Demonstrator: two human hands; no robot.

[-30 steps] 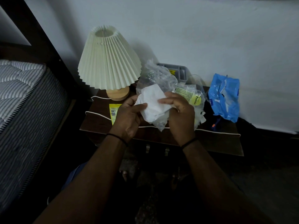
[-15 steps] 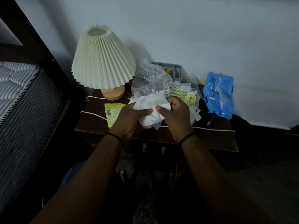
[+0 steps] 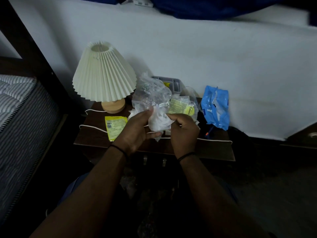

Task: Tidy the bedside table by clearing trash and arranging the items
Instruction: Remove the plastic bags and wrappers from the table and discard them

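Over the dark wooden bedside table [image 3: 96, 136], my left hand [image 3: 137, 127] and my right hand [image 3: 184, 127] both grip a crumpled white tissue wad [image 3: 158, 121]. Rising behind the wad is a clear plastic bag [image 3: 151, 93]; the tissue seems partly inside its mouth. A clear wrapper with a yellow-green label [image 3: 182, 107] lies just behind my right hand. A flat yellow packet [image 3: 115, 126] lies on the table left of my left hand. A crumpled blue plastic pack [image 3: 216, 107] sits at the table's right end.
A pleated cream lamp [image 3: 103, 74] on a wooden base stands at the table's back left, its white cord [image 3: 92, 127] running along the front. A grey tray [image 3: 173, 83] sits against the white wall. A striped mattress [image 3: 18, 114] lies to the left.
The white tissue has been squeezed from a flatter sheet into a tighter wad and pushed toward the clear bag. The camera tilted up, so the table sits lower in view.
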